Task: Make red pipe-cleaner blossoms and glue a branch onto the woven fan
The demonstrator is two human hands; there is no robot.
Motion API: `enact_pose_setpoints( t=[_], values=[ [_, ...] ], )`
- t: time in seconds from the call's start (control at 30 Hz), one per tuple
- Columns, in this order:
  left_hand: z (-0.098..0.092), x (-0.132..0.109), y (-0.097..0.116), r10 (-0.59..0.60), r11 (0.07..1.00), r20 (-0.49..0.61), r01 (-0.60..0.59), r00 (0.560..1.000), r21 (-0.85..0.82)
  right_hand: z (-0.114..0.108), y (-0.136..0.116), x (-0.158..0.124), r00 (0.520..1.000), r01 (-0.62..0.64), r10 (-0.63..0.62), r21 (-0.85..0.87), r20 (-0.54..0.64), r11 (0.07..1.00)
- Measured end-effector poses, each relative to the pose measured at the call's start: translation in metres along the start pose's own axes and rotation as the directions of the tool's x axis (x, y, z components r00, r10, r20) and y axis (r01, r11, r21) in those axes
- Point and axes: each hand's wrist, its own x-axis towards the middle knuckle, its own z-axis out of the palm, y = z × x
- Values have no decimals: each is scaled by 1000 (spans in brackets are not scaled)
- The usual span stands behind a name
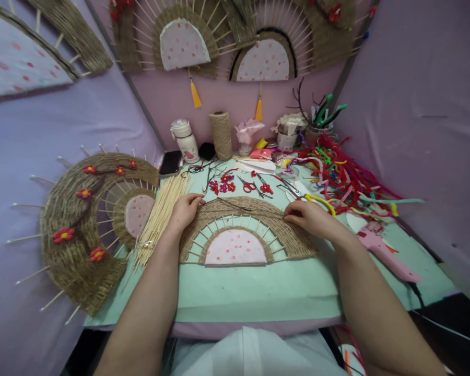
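A half-round woven twine fan (301,237) lies flat on the mint-green table cover, with a white, red-spotted half-disc (235,246) at its centre. Across its upper band stretches a thin dark twig (250,209) with a small fork. My left hand (186,211) pinches the twig's left end at the fan's upper left edge. The right end is between the fingertips of my right hand (307,216), above the fan's right side. Just beyond the fan lie red-handled scissors (248,186) and several red and purple pipe-cleaner flowers (223,184).
Thin sticks (162,214) lie left, beside a flower-decorated woven fan (78,209). At right are yellow-handled scissors (319,201), tangled pipe cleaners (344,172) and a pink glue gun (389,256) with a cord. A twine spool (221,137), bottle (185,142) and phone (170,163) stand or lie behind.
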Motion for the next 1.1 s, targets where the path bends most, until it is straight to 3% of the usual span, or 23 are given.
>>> enact_pose_setpoints(
  t=[0.27, 0.47, 0.63, 0.87, 1.1],
  values=[
    [-5, -8, 24, -24, 987, -53, 15, 998, -160, -3, -3, 0, 999, -47, 48, 24, -20, 999],
    [-9, -19, 37, 23, 994, 196, -2, 980, -106, 4, 0, 3, 999, -33, 33, -5, -15, 999],
    [-12, -21, 40, 10, 998, 305, 11, 952, -66, 7, 1, 6, 998, -41, 39, -29, -49, 999],
    [-14, -21, 43, 25, 990, 223, 7, 974, -142, 10, -1, 9, 991, -69, 70, 10, -115, 998],
    [-14, -22, 47, -30, 975, 113, 54, 993, -213, 17, -6, 12, 990, -83, 93, 88, -111, 993]
  ],
)
